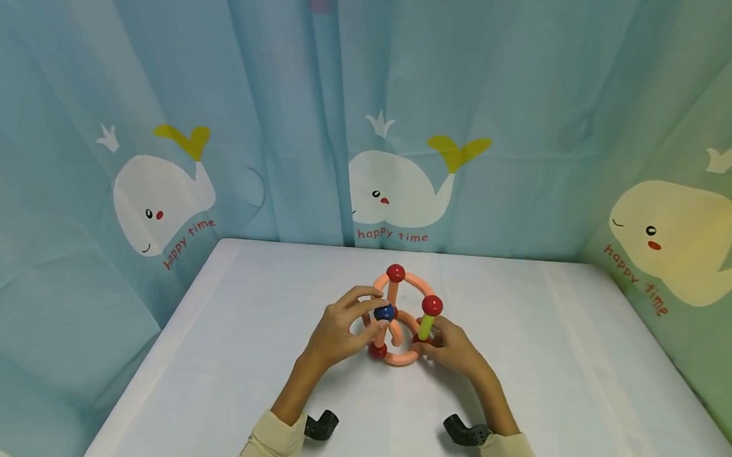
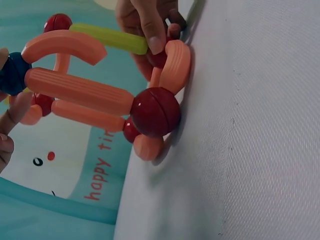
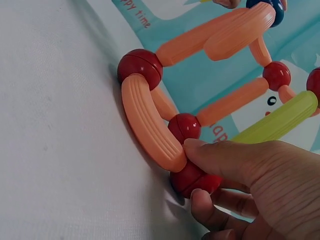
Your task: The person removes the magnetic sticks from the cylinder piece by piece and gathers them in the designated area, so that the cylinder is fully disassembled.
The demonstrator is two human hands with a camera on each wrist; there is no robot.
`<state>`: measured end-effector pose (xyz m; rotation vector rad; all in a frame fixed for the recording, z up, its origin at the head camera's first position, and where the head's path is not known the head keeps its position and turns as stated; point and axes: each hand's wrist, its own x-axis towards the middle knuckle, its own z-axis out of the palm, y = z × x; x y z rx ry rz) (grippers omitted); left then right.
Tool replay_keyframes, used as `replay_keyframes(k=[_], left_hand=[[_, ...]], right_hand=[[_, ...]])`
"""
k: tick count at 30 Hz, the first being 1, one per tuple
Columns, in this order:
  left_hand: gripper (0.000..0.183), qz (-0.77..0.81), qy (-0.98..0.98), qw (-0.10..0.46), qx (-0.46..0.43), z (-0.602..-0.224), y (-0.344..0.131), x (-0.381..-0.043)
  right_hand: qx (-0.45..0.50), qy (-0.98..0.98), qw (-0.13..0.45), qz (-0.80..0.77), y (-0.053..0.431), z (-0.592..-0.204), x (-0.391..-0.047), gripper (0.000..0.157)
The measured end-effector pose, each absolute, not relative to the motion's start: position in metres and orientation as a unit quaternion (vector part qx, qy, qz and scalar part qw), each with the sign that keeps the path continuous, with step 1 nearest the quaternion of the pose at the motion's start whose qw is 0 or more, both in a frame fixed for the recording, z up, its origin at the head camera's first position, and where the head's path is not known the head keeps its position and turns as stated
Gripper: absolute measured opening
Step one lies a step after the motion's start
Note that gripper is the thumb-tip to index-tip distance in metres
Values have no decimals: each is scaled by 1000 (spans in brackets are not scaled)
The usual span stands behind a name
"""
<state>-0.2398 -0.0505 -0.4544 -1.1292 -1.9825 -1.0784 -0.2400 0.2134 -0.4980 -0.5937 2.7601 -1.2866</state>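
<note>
A toy frame of orange rods and red balls stands on the table, joined into a ring at the bottom with uprights above it. My left hand (image 1: 336, 330) pinches the blue ball (image 1: 383, 313) at the top of a straight orange rod (image 2: 80, 91). From that ball a curved orange rod (image 3: 240, 32) reaches out, its far end free. Low on the right, my right hand (image 1: 456, 347) grips a red ball (image 3: 192, 181) between thumb and fingers. A yellow-green rod (image 1: 426, 327) rises from it to another red ball (image 1: 432, 305). One more red ball (image 1: 396, 273) tops the rear upright.
The white table (image 1: 222, 359) extends around the toy on all sides. Behind it hangs a blue curtain (image 1: 523, 71) printed with whales. Black wrist-worn devices (image 1: 324, 425) sit by both sleeves, low over the table.
</note>
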Motion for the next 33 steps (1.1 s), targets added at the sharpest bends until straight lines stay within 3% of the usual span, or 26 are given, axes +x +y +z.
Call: replay_keyframes(k=[8,23,33], left_hand=[[31,-403,-752,287,-435,-454,-50,-238],[40,-373,-766,268,-450,-455,-44,-230],[46,-363,-774,274,-441,-458,-35,-228]], right_hand=[[-147,893,53,-423,216,-497,-240,63],[-197,882,41,-426,221,-501,-243,52],[-125,899,-22,-420,215,-507,-244,40]])
